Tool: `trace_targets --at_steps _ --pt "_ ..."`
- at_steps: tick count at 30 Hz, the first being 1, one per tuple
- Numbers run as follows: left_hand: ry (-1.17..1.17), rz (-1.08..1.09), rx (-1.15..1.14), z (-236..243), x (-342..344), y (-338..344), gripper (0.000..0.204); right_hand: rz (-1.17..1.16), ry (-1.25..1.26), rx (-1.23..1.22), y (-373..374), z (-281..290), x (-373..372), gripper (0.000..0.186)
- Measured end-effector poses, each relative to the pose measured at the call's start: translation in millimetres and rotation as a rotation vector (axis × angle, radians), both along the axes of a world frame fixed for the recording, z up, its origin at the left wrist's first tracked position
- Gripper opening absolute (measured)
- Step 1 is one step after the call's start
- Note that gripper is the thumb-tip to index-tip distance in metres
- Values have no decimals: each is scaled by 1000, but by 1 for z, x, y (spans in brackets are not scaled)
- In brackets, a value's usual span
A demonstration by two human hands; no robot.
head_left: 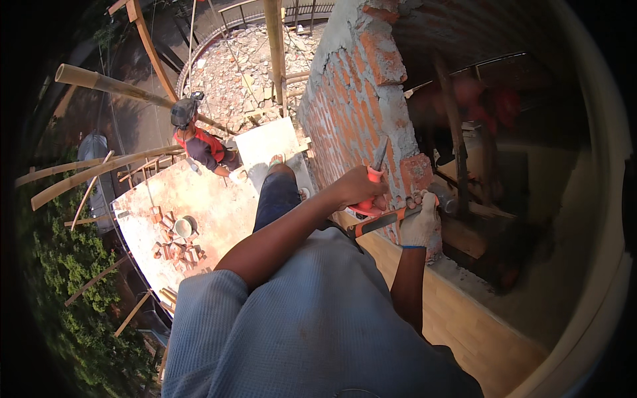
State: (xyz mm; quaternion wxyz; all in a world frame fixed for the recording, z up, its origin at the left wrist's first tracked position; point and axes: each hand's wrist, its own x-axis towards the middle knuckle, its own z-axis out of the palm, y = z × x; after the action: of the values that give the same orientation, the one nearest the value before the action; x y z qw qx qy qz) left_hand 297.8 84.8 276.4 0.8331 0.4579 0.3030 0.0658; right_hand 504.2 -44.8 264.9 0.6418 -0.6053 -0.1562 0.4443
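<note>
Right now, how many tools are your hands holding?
2: a chisel in the left hand against the brick wall, and an orange-handled hammer in the gloved right hand.

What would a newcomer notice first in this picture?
First, the brick wall rising at the centre, with rough mortar on its edge. Against it, the bare left hand holds a chisel with an orange guard, and the gloved right hand grips an orange-handled hammer. Far below on the left, another person crouches beside a slab with a heap of bricks.
</note>
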Motion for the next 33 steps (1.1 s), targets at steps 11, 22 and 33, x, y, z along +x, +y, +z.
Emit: trace_targets --at_steps 11,22,33 --pt "-121 286 -328 -106 155 127 23 -269 -158 -151 -17 4 -17 29" --pt "-96 482 -626 -133 208 165 10 -364 -132 -142 10 -4 -11 12" --pt "-72 589 -682 -129 211 170 17 -403 50 131 50 -4 21 32"
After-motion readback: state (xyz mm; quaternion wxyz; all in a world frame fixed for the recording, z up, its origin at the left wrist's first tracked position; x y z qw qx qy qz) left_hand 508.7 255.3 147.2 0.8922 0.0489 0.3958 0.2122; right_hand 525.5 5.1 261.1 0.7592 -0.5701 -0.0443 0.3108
